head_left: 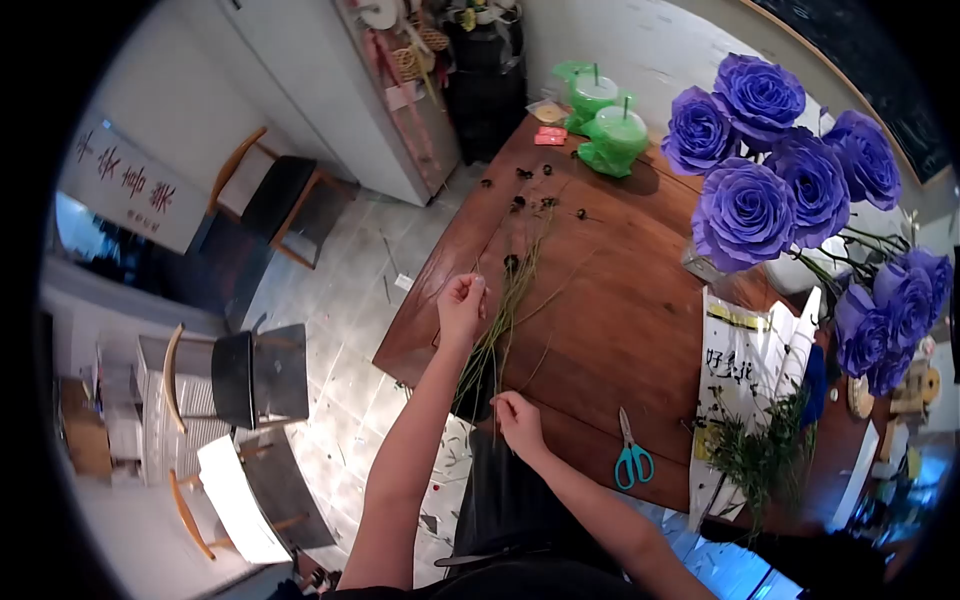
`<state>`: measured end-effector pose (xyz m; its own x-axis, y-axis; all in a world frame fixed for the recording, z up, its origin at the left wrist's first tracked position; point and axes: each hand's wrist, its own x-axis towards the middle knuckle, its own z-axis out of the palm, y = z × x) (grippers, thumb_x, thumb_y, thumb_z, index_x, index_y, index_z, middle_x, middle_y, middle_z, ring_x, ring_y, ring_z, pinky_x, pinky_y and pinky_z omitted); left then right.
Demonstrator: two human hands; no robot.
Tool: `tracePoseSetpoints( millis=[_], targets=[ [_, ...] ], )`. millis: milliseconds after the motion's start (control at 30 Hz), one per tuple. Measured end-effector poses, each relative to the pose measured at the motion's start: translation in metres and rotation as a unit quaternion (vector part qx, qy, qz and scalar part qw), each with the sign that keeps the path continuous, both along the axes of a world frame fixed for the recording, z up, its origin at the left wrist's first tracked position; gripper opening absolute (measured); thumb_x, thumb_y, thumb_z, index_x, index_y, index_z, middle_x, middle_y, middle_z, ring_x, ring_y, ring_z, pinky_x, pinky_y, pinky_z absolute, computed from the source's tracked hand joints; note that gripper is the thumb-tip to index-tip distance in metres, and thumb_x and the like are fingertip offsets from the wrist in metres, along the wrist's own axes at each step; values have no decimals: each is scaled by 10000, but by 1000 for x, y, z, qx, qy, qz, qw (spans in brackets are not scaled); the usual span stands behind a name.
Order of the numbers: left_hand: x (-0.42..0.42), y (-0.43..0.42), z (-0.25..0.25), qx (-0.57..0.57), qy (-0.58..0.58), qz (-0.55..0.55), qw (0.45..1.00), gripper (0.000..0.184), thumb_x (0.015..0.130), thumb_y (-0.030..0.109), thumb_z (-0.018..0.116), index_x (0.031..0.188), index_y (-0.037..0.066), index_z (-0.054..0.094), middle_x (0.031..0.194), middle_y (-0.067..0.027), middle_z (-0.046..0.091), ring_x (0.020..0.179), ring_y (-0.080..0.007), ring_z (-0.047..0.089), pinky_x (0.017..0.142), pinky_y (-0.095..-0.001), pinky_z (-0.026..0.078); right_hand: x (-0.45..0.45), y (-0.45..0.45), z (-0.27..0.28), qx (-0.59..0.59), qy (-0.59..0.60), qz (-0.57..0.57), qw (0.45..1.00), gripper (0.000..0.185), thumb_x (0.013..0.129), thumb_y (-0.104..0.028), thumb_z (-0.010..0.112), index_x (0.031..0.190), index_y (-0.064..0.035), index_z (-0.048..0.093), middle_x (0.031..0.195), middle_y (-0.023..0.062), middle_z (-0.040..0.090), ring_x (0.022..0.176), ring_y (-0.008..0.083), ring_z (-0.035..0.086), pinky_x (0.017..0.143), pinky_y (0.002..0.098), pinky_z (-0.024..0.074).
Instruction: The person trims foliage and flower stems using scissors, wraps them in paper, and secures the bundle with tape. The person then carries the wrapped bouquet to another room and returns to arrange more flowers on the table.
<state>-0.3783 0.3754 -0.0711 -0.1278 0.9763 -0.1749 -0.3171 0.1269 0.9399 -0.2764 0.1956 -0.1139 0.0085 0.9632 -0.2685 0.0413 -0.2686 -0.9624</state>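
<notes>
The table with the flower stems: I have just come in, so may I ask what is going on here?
A person is working with thin stems, which lie loosely bunched across the table toward its near edge. The left hand is closed beside them, and the right hand is closed nearer the body; whether either pinches a stem is too fine to tell. The scissors lie untouched, and purple roses stand at the right.

Two lidded cups [615, 127] in green bags [606, 160], one o'clock, dark framed board [866, 55], two o'clock, lettered white sign [130, 185], ten o'clock, black-seated chair [281, 196], ten o'clock
</notes>
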Motion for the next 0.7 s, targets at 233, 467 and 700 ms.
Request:
tracePoseSetpoints(
  millis=[233,467,700],
  targets=[
    [6,24,-75,-106,34,-20,994,81,876,144,563,840,75,585,683,7,566,482,-46,438,412,-183,358,-7,29,-14,13,-114,-75,991,160,851,-139,533,957,-30,584,794,146,626,702,267,623,629,343,486],
    [-16,47,-111,-119,121,-47,984,205,859,66,553,1054,4,550,838,-55,593,578,-82,507,482,-210,419,108,-62,21,10,-254,-204,945,143,807,-134,550,922,-63,597,884,135,628,825,316,608,694,379,487],
    [12,-23,-78,-35,194,-32,980,259,845,69,553,1099,21,536,903,-35,566,658,-75,513,534,-199,416,331,-294,-6,-23,-570,-410,712,253,773,-11,544,1023,-46,560,784,72,573,662,185,555,609,300,462]
  ],
)
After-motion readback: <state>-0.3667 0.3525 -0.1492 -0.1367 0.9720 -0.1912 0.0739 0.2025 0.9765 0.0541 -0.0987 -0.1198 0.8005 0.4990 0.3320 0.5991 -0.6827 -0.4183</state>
